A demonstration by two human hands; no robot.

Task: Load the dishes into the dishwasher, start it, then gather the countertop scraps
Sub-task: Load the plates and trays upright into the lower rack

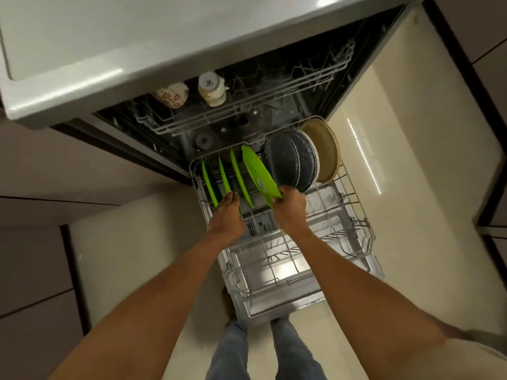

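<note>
The dishwasher stands open with its lower rack [354, 231] pulled out over the door. Several green plates stand on edge at the rack's far end. My right hand [290, 211] grips the near rim of the rightmost green plate [258, 174], which leans to the left. My left hand [227, 215] reaches to the second green plate [224, 178], its fingers touching the plate's near edge. Right of the green ones stand dark speckled plates [290, 163] and a beige plate [325, 149].
The upper rack [274, 89] inside the machine holds a floral cup [171, 96] and a white mug [211, 89]. The grey countertop edge [109, 78] overhangs above. Brown cabinet fronts flank both sides. My legs stand on cream floor tiles by the door.
</note>
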